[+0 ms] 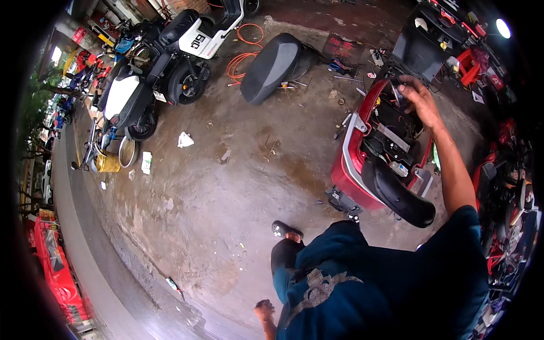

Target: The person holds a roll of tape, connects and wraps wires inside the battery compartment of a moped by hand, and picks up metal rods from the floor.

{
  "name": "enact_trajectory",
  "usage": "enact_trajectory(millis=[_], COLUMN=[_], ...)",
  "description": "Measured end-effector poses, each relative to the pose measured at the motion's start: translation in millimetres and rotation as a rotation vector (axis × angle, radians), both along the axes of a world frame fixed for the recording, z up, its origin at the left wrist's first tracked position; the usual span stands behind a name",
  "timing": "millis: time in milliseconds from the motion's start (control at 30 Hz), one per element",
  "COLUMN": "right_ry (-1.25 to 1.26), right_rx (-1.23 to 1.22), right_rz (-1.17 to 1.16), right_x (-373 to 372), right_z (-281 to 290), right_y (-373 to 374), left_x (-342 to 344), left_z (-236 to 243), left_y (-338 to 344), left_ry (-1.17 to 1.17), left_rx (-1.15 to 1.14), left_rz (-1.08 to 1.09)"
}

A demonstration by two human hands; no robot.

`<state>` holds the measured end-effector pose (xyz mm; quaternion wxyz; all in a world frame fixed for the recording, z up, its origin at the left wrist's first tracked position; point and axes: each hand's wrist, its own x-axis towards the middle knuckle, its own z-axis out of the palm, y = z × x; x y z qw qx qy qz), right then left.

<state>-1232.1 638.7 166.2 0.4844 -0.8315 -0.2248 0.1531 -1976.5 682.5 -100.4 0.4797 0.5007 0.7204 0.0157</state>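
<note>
The red scooter (352, 164) stands to my right with its seat off, so the dark frame and wiring inside are bare. My right hand (420, 101) reaches over its far end, fingers bent around a dark, smooth part (398, 95) whose kind I cannot make out. At the scooter's near end curves a black rear fender (396, 192). Low in the view, beside my blue shirt, hangs my left hand (264, 310), away from the scooter. Its fingers are curled in, and nothing shows in them.
A grey-black scooter seat (275, 67) lies on the concrete floor beside an orange hose (233, 69). White scooters (198, 39) stand at the far left, near a yellow bucket (107, 162). Tools (340, 65) are scattered beyond the red scooter; motorcycle parts (510, 221) crowd the right side.
</note>
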Motion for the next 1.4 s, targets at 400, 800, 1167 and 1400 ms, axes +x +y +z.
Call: enact_trajectory(millis=[400,800,1167,1400], right_ry=[-0.202,0.031,1.246,1.194], right_rx=[-0.662,-0.558,0.369,0.365], right_rz=[0.44,0.492,-0.802,-0.981], right_x=[-43.9,60.6,90.4,235.5], right_z=[-4.7,-188.0,-288.6,-307.5], right_y=[139.0,307.8,316.3,331.1], left_x=[168.5,369.1,567.4,815.0], left_z=[31.2,-1.9,-2.3,-63.4], left_y=[370.7,497.4,598.9,653.8], left_ry=[-0.337,-0.143,-0.019,-0.16], left_rx=[0.17,0.012,-0.178,-0.101], left_rz=[-0.092,-0.539,-0.554,-0.889])
